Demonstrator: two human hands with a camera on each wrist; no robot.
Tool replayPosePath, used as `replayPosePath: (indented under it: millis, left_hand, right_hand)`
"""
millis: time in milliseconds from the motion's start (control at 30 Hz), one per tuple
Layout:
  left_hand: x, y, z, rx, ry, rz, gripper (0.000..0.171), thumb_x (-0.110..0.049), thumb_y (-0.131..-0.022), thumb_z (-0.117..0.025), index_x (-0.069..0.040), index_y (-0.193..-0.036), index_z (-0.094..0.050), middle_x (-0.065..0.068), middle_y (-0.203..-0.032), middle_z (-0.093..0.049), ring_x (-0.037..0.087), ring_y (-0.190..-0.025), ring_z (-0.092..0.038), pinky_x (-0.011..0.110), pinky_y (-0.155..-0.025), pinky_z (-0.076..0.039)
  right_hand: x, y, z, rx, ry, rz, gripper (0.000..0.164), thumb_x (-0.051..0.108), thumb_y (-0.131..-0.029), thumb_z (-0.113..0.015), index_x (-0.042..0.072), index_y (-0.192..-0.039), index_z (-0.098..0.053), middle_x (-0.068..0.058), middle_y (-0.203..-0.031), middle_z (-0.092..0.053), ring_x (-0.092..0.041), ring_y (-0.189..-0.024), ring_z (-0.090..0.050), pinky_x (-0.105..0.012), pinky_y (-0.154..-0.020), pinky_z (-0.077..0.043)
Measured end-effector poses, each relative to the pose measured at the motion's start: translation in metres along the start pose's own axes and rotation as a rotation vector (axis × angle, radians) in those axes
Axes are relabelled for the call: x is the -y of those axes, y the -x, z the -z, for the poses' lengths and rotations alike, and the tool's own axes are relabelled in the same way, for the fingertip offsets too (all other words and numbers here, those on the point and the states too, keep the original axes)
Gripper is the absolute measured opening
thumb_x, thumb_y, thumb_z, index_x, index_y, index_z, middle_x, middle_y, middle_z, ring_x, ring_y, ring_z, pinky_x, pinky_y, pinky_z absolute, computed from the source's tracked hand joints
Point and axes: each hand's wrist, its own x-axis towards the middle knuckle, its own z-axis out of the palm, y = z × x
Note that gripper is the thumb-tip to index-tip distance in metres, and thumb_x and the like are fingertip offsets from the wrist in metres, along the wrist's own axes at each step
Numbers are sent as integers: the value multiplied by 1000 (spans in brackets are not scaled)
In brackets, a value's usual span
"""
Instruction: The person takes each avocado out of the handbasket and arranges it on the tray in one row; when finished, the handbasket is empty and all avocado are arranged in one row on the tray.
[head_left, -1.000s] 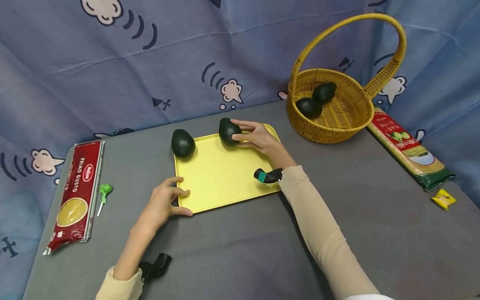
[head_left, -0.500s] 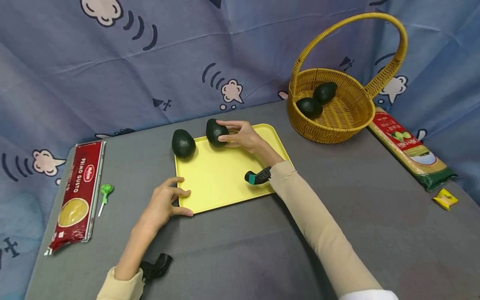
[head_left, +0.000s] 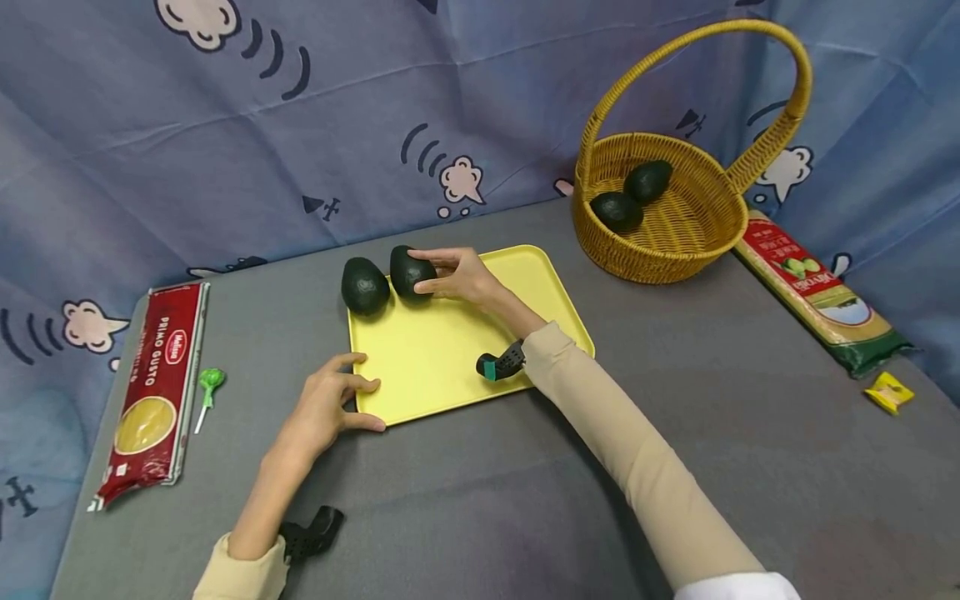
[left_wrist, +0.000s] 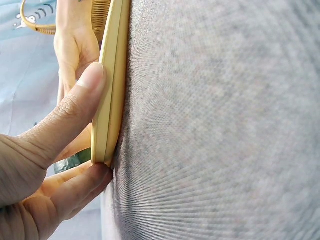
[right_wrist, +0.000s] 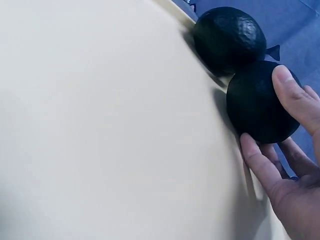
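At the back left of the yellow tray [head_left: 450, 358], my right hand [head_left: 461, 277] holds a dark green avocado [head_left: 409, 275] between thumb and fingers. A second avocado [head_left: 365, 287] sits at the tray's back left corner, close beside the held one. In the right wrist view the held avocado [right_wrist: 260, 102] looks to be against the other avocado [right_wrist: 229, 40]. My left hand [head_left: 322, 408] grips the tray's front left corner. Seen from the left wrist, the thumb lies along the tray's edge [left_wrist: 107, 115] and the fingers bend against its corner.
A wicker basket [head_left: 660, 267] with a tall handle stands at the back right, two avocados [head_left: 630, 200] inside. Beside it lies a red and green packet [head_left: 825, 292] and a yellow candy [head_left: 889, 392]. On the left are a red pasta packet [head_left: 153, 387] and a green lollipop [head_left: 211, 379].
My right hand has moved left along the tray's back edge with the avocado, bringing it close beside the other avocado. My left hand has stayed at the tray's corner.
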Motion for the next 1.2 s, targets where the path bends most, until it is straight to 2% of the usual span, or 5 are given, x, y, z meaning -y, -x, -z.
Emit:
replayPosePath:
  millis: [233, 533, 733, 1033, 1200]
  left_hand:
    - [0, 0, 0, 4, -3, 3, 53, -16, -59, -89, 6, -104, -73, 27, -127, -53, 34, -87, -64, 47, -78, -52]
    - [1, 0, -1, -9, -3, -3, 53, -17, -58, -90, 6, -103, -73, 27, -126, -54, 26, -77, -61, 44, -73, -51]
    - [1, 0, -2, -4, -4, 6, 53, -17, -59, -89, 6, -103, -73, 26, -127, -53, 30, -83, -64, 45, -75, -52]
    - [1, 0, -3, -13, 9, 3, 53, -16, -59, -89, 7, -104, -73, 27, -127, -53, 29, -81, -64, 43, -74, -53]
    - [2, -1, -3, -24, 1, -9, 53, -16, -58, -89, 7, -103, -73, 27, -126, -54, 30, -82, -64, 43, -74, -53]
  right_hand:
    - [0, 2, -6, -9, -35, -25, 55, -1, -80, -75, 10, -132, -60, -13, -125, -61, -23, -101, -65, -32, -73, -56]
    - [1, 5, -10, -5, -83, -18, 57, -4, -81, -73, 8, -134, -58, -15, -127, -60, -26, -103, -65, -39, -79, -56]
    - [-1, 6, -10, -6, -103, -18, 59, -6, -81, -72, 8, -136, -56, -17, -127, -59, -29, -108, -63, -41, -80, -55]
    - [0, 8, -7, -20, -113, -33, 58, -6, -81, -72, 8, -135, -57, -18, -126, -60, -29, -105, -64, -40, -80, -55]
    - [1, 8, -2, -16, -122, -29, 57, -5, -82, -72, 7, -136, -56, -16, -131, -57, -29, -107, -63, -40, -82, -55]
